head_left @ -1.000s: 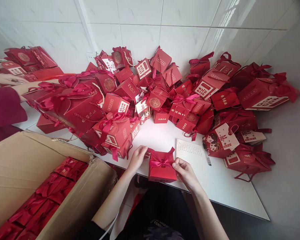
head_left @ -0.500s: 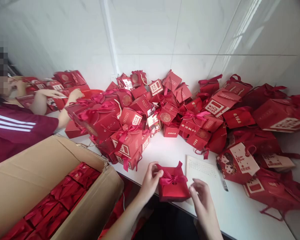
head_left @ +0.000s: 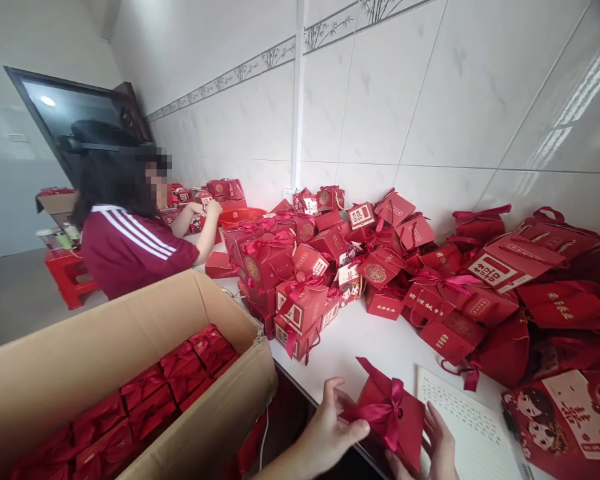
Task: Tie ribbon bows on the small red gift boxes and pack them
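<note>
A red gift box [head_left: 411,407] with a dark pink ribbon bow on top is held between my two hands at the table's front edge, turned at an angle. My left hand [head_left: 329,427] is at its left side, thumb in front near the ribbon and fingers behind. Around the right side curls my right hand [head_left: 441,440], its fingers partly hidden by the box. Just right of the box lies a notebook [head_left: 463,417] with handwriting, and a black pen [head_left: 511,427] rests at its right edge.
To the left, an open cardboard carton [head_left: 200,417] contains rows of red ribboned boxes. Many red gift boxes [head_left: 380,267] are heaped along the wall. Beyond the carton a co-worker in a maroon shirt [head_left: 130,250] sits by a red basin [head_left: 243,217]; a red stool [head_left: 70,273] stands behind.
The view has swung left and up. The box has turned and tilted between my hands, and my right hand has closed in on its right side.
</note>
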{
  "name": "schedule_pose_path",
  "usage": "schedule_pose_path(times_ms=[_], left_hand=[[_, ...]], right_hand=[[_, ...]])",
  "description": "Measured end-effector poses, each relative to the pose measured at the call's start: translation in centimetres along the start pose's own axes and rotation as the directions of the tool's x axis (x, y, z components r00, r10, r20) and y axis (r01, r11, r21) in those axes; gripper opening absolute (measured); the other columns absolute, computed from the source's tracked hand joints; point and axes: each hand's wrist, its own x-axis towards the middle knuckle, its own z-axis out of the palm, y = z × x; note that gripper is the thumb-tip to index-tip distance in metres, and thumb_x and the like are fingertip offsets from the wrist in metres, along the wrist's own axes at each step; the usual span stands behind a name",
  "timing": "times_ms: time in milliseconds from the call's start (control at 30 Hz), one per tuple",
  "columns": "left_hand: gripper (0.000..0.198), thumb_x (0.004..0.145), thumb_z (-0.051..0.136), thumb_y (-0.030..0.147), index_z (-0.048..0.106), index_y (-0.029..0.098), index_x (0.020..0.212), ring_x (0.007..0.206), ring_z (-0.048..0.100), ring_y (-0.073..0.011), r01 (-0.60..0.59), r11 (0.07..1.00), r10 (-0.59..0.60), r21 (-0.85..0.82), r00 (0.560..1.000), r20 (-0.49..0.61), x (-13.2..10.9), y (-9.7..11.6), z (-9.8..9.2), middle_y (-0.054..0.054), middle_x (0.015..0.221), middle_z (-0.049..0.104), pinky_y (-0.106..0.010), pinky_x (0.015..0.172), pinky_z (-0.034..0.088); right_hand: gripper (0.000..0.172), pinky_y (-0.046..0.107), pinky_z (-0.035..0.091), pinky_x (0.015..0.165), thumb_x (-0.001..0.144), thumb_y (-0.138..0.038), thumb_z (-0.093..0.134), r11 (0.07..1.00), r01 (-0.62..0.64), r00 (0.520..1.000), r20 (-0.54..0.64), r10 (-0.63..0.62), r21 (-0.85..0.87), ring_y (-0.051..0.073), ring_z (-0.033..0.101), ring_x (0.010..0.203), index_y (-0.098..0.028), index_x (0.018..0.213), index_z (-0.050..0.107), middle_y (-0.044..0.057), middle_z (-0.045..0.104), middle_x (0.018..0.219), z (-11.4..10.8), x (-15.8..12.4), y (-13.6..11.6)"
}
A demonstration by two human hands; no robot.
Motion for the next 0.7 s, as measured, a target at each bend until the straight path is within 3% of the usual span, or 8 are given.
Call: schedule_pose_path(times_ms=[67,200,267,333,467,600,700], left_hand=[[0.041,0.071,0.062,0.046,0.048,0.031,0.106,0.087,0.061,-0.0274,0.004,1.000,-0.004,0.005,0.999,0.040,-0.2,1.5,-1.7,-0.008,0.093,0.061,-0.042,0.080,0.046],[0.033,0.076,0.054,0.051,0.058,0.022,0.091,0.095,0.058,-0.0262,-0.119,0.986,0.130,0.120,0.988,-0.089,0.1,6.5,-5.2,-0.007,0.092,0.062,-0.041,0.089,0.043],[0.037,0.077,0.054,0.051,0.060,0.019,0.094,0.099,0.058,-0.0257,-0.189,0.976,0.200,0.104,0.975,-0.100,0.6,9.4,-6.3,-0.009,0.100,0.062,-0.039,0.088,0.044],[0.046,0.074,0.057,0.054,0.059,0.020,0.104,0.105,0.058,-0.0270,-0.214,0.977,0.214,0.027,0.977,-0.012,1.0,12.1,-6.7,-0.011,0.110,0.062,-0.038,0.088,0.045],[0.060,0.065,0.066,0.056,0.058,0.025,0.115,0.113,0.054,-0.0283,-0.106,0.994,0.099,0.042,0.984,0.147,0.2,16.2,-5.7,-0.010,0.119,0.060,-0.038,0.091,0.044],[0.059,0.060,0.073,0.044,0.059,0.026,0.114,0.111,0.056,-0.0270,-0.011,1.000,0.006,0.025,0.985,0.174,-1.9,17.1,-4.2,-0.008,0.116,0.061,-0.038,0.088,0.047],[0.051,0.063,0.072,0.037,0.059,0.025,0.111,0.109,0.056,-0.0276,-0.033,0.998,0.038,-0.057,0.996,0.086,-3.2,15.8,-3.4,-0.008,0.112,0.063,-0.038,0.086,0.049]], right_hand=[[0.082,0.051,0.052,0.085,0.071,-0.048,0.062,0.998,-0.031,0.995,0.100,0.025,0.058,0.034,0.052,0.115,-0.030,0.137,0.016,0.017,0.037,0.135,-1.8,1.7,-1.2],[0.090,0.053,0.034,0.103,0.062,-0.039,0.075,0.996,0.063,0.933,0.349,-0.084,0.071,0.032,0.038,0.129,-0.030,0.135,0.022,0.017,0.035,0.140,-5.5,6.1,-6.6],[0.098,0.051,0.032,0.105,0.059,-0.032,0.079,0.983,0.108,0.828,0.534,-0.170,0.146,0.030,0.037,0.130,-0.030,0.137,0.021,0.016,0.037,0.141,-6.4,8.3,-9.9],[0.102,0.048,0.029,0.107,0.055,-0.026,0.082,0.967,0.152,0.706,0.662,-0.250,0.203,0.029,0.037,0.130,-0.029,0.139,0.023,0.014,0.037,0.142,-6.3,10.1,-12.9],[0.103,0.046,0.027,0.109,0.048,-0.026,0.084,0.943,0.171,0.442,0.834,-0.332,0.285,0.026,0.036,0.131,-0.028,0.138,0.033,0.009,0.036,0.144,-4.8,12.9,-17.1],[0.101,0.045,0.027,0.108,0.045,-0.031,0.085,0.921,0.182,0.220,0.899,-0.378,0.343,0.025,0.039,0.129,-0.026,0.135,0.039,0.007,0.043,0.140,-3.2,14.7,-19.4],[0.096,0.044,0.028,0.108,0.048,-0.032,0.084,0.895,0.193,0.148,0.890,-0.431,0.402,0.025,0.039,0.129,-0.026,0.133,0.041,0.007,0.044,0.139,-2.4,15.2,-19.9]])
